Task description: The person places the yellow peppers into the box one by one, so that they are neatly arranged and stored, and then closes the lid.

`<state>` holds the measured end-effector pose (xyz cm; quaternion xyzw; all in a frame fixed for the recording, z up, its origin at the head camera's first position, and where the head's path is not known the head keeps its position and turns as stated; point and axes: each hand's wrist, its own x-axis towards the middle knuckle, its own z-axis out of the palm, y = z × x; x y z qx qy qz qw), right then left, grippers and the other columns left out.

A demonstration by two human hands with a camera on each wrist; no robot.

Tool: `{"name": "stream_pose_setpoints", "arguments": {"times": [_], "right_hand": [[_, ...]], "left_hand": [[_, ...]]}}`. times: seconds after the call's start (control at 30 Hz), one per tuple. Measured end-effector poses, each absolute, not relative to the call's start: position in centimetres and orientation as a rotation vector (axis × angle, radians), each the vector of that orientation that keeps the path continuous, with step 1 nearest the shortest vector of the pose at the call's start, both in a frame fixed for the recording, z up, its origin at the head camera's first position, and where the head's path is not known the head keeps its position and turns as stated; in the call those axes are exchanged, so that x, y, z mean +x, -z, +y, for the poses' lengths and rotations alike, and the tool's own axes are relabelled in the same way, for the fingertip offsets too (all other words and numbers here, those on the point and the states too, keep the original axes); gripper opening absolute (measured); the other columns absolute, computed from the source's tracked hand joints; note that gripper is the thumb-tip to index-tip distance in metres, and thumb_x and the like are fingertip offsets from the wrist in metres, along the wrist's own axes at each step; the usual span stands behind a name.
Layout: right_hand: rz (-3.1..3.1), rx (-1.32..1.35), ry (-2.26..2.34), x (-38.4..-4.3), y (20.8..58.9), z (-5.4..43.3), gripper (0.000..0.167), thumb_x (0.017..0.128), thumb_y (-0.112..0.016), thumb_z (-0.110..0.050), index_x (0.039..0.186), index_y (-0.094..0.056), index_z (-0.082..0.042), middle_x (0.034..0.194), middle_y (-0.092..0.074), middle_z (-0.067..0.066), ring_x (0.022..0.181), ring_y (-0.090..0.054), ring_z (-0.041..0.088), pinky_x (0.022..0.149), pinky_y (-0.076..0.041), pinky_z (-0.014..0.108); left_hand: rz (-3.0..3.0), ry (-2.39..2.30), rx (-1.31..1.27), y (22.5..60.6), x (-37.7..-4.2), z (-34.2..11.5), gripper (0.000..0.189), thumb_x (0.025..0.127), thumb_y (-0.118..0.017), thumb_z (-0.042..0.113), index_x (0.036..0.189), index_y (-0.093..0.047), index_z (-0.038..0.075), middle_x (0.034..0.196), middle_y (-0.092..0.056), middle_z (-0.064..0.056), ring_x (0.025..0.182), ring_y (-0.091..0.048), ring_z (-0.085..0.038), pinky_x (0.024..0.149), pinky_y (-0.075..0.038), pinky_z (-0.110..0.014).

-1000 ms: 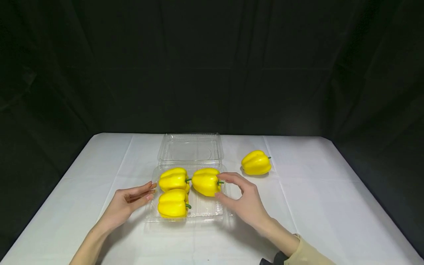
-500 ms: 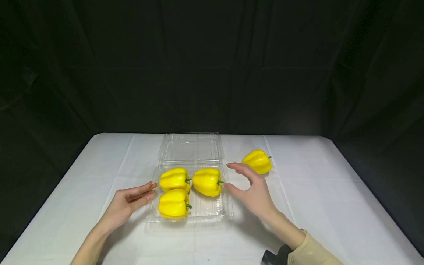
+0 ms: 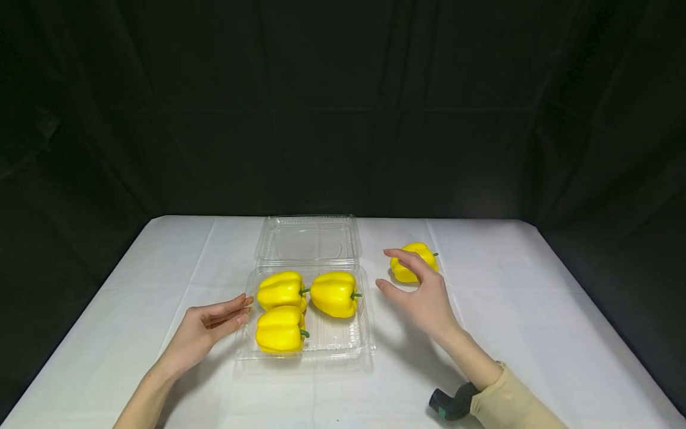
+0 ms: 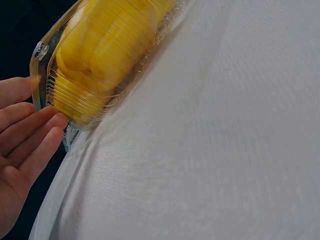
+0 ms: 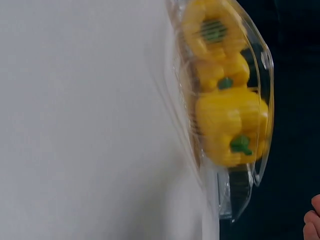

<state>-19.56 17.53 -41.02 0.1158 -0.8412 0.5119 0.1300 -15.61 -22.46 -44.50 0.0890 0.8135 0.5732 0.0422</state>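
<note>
Inside the lower half of a clear plastic clamshell container (image 3: 337,342) lie three yellow bell peppers: one at the back left (image 3: 280,290), one at the front left (image 3: 279,329) and one at the back right (image 3: 333,294). My left hand (image 3: 200,333) touches the container's left side with extended fingertips (image 4: 57,120). Fingers spread, my right hand (image 3: 423,295) hovers to the right of the container, holding nothing. Beyond it, a fourth yellow pepper (image 3: 412,257) rests on the table, partly covered by the hand. In the right wrist view only a few fingertips (image 5: 312,222) show.
The container's lid (image 3: 308,238) is folded back, away from me. A white cloth (image 3: 509,316) covers the table, with black curtains (image 3: 343,107) behind. A dark device (image 3: 450,405) sits by the right sleeve (image 3: 509,399).
My right hand has come away from the back-right pepper in the container and moved right and farther back, towards the loose pepper. My left hand stays where it was.
</note>
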Motion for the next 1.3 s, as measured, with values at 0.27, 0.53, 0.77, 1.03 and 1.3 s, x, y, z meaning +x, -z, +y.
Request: {"name": "stream_pose_setpoints", "arguments": {"times": [0.27,0.53,0.77,1.03,1.3], "right_hand": [[-2.444,0.283,-1.460,-20.5,40.9,18.6,0.050,0.085,-0.080,-0.020,0.132,-0.063,-0.023,0.136,-0.060,-0.001,0.131,-0.053,0.034,0.113,-0.039,0.054],[-2.450,0.257,-1.388,-21.5,41.1,20.0,0.055,0.085,-0.081,-0.020,0.135,-0.061,-0.021,0.138,-0.060,0.002,0.131,-0.051,0.036,0.114,-0.036,0.055],[-2.450,0.224,-1.364,-22.4,41.4,21.0,0.057,0.084,-0.081,-0.019,0.137,-0.060,-0.017,0.140,-0.059,0.006,0.134,-0.049,0.035,0.116,-0.036,0.053],[-2.450,0.184,-1.389,-22.7,41.4,21.6,0.058,0.086,-0.080,-0.023,0.139,-0.058,-0.016,0.143,-0.058,0.005,0.134,-0.048,0.037,0.116,-0.032,0.056],[-2.456,0.163,-1.396,-22.9,41.3,22.1,0.060,0.086,-0.080,-0.026,0.140,-0.057,-0.019,0.146,-0.054,0.005,0.135,-0.045,0.038,0.115,-0.034,0.057]], "left_hand": [[2.479,-1.754,0.270,44.5,-15.6,-22.5,0.054,0.092,-0.073,0.028,0.139,-0.058,0.005,0.134,-0.064,-0.008,0.115,-0.067,-0.013,0.092,-0.052,-0.016],[2.492,-1.744,0.267,44.4,-15.6,-22.5,0.053,0.092,-0.074,0.029,0.138,-0.059,0.006,0.133,-0.065,-0.007,0.114,-0.067,-0.012,0.092,-0.052,-0.016],[2.506,-1.737,0.266,44.4,-15.6,-22.4,0.053,0.092,-0.074,0.028,0.138,-0.060,0.006,0.133,-0.066,-0.007,0.114,-0.067,-0.013,0.092,-0.052,-0.016],[2.515,-1.742,0.289,44.4,-15.6,-22.5,0.051,0.092,-0.073,0.024,0.137,-0.060,0.004,0.133,-0.066,-0.008,0.113,-0.068,-0.014,0.091,-0.053,-0.016],[2.512,-1.749,0.295,44.5,-15.6,-22.5,0.051,0.092,-0.073,0.024,0.137,-0.060,0.003,0.133,-0.065,-0.009,0.112,-0.068,-0.011,0.091,-0.053,-0.016]]}}
